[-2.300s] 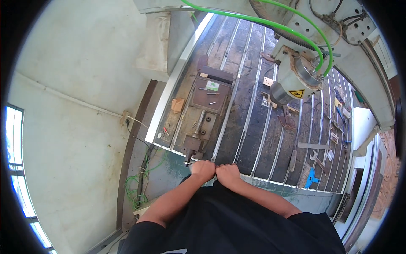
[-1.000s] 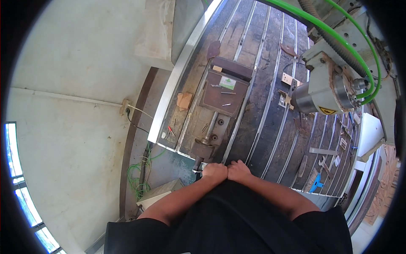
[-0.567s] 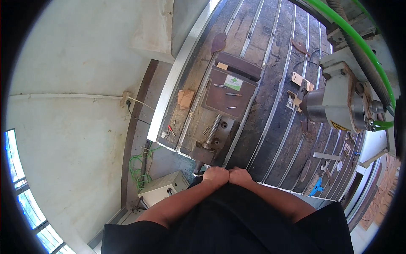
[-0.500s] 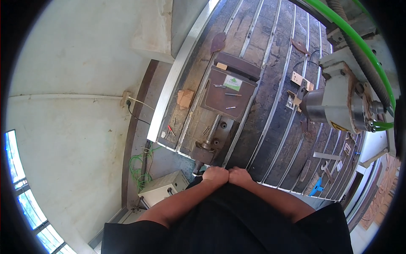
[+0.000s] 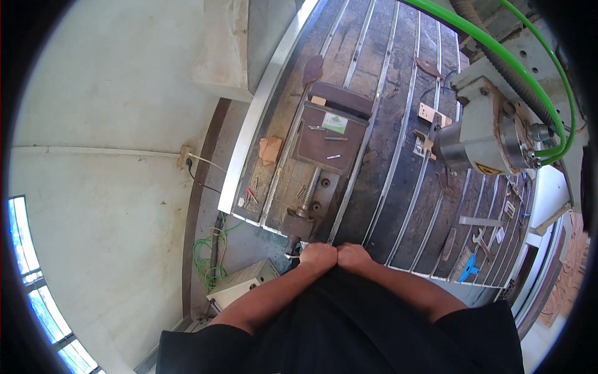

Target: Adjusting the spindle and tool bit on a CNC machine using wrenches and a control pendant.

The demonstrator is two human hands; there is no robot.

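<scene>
My left hand (image 5: 318, 257) and my right hand (image 5: 354, 256) are side by side at the near edge of the slotted machine table (image 5: 374, 212). Both are closed, knuckles up, and they touch at the thumbs. What the fingers hold, if anything, is hidden beneath them. Just left of my left hand is the screw end of a brown machine vise (image 5: 296, 222), with a short crank handle (image 5: 290, 255) by the hand. On the vise's flat top lie a green-and-white card (image 5: 335, 123) and several slim metal bits (image 5: 336, 139).
At the right hangs a spindle head (image 5: 479, 143) with a green hose (image 5: 492, 31), over a small wooden piece (image 5: 433, 115). A blue-handled brush (image 5: 467, 268), a wrench (image 5: 481, 240) and a metal bar (image 5: 479, 221) lie nearer. A beige box (image 5: 243, 283) stands lower left.
The view has swung slightly, so the table and spindle head sit a little farther left in the picture. My hands keep the same closed pose at the table edge.
</scene>
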